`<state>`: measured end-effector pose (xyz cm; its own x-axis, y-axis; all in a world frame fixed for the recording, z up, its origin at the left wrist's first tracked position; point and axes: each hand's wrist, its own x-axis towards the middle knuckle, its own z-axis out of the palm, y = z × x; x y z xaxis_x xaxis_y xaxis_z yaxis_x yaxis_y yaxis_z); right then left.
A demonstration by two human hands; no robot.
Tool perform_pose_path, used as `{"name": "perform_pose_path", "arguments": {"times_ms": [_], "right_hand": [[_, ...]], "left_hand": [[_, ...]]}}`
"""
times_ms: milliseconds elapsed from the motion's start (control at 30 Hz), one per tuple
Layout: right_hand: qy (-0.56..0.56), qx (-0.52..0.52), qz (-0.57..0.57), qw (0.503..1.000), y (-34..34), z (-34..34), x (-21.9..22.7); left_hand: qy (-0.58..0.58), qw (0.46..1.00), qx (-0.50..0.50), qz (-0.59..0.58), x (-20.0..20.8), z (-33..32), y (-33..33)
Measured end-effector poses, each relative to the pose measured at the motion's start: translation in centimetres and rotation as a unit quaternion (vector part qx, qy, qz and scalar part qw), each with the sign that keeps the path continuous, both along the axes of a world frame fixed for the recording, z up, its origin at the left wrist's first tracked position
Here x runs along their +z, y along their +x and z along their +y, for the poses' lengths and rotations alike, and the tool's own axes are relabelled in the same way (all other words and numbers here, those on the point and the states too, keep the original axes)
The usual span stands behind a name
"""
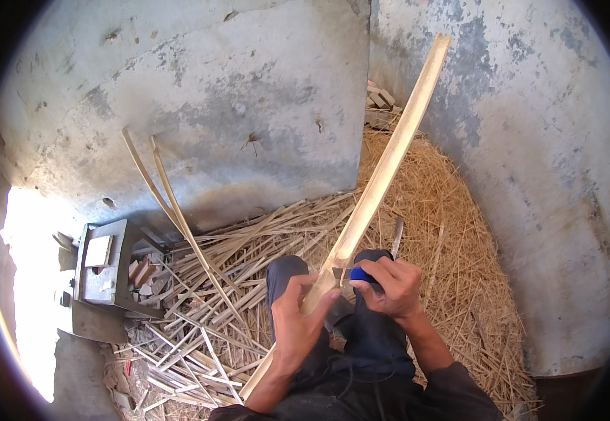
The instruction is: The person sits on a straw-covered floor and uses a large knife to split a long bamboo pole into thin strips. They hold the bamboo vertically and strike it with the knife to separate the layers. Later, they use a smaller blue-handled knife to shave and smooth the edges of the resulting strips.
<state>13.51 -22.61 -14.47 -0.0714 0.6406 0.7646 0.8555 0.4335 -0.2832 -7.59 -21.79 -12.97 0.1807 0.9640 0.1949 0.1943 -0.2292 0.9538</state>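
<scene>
In the head view, a long, pale, trough-shaped strip (pixel 397 147) is slanting from the upper right down to the person's lap, hollow face showing; what seems to be its lower end is coming out beside the left forearm (pixel 268 394). The left hand (pixel 298 319) is gripping the strip near the knees, its fingers wrapping the edges, with little gap beyond the strip's own width. The right hand (pixel 392 284) is curling closed around a small blue-handled tool (pixel 363 275), whose working end is sitting at the strip, just beside the left thumb; whether it is biting into the surface, I cannot tell.

The step looks like trimming or scraping the strip at that spot. Doing it well is probably calling for a firm left grip, with the left thumb clearing the tool's path, since the two are nearly meeting. The long upper end is standing free and will likely be wobbling under pressure, so bracing the strip against a dark trouser leg (pixel 287 274) should be helping. Short, even strokes, directed away from the left fingers, would be the safer choice. Loose slats (pixel 249 256) are lying to the left, and straw-like shavings (pixel 470 302) are heaping up on the right.
</scene>
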Motion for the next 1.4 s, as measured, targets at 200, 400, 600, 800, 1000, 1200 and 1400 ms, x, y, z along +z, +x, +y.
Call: {"name": "perform_pose_path", "arguments": {"times_ms": [200, 400, 600, 800, 1000, 1200, 1400], "right_hand": [[0.015, 0.004, -0.01, 1.0, -0.4, 0.2, 0.8], [0.022, -0.204, 0.224, 0.953, 5.6, 2.8, -0.1], [-0.053, -0.194, 0.289, 0.936, 9.7, 2.9, 0.6], [-0.039, -0.006, 0.302, 0.953, 2.7, 0.6, -1.9], [-0.066, 0.084, 0.131, 0.986, -0.2, -0.3, -0.9], [-0.026, 0.103, 0.054, 0.993, -1.1, 0.2, -0.4], [-0.021, 0.106, 0.04, 0.993, -1.5, -0.4, -0.9]], "left_hand": [[0.014, 1.0, 0.021, 0.004, 0.1, -0.1, -0.1], [-0.04, 0.999, -0.005, -0.011, -2.2, -2.6, -2.4], [-0.082, 0.996, -0.009, 0.038, -0.2, -1.8, -3.8], [0.001, 0.998, 0.054, 0.014, 0.0, 0.2, -2.9], [-0.012, 0.999, 0.037, 0.002, 2.1, -0.6, -1.6], [0.03, 0.999, 0.015, -0.001, 1.5, -0.9, -0.9], [0.001, 0.998, -0.031, -0.046, 1.1, -0.4, -0.6]]}}
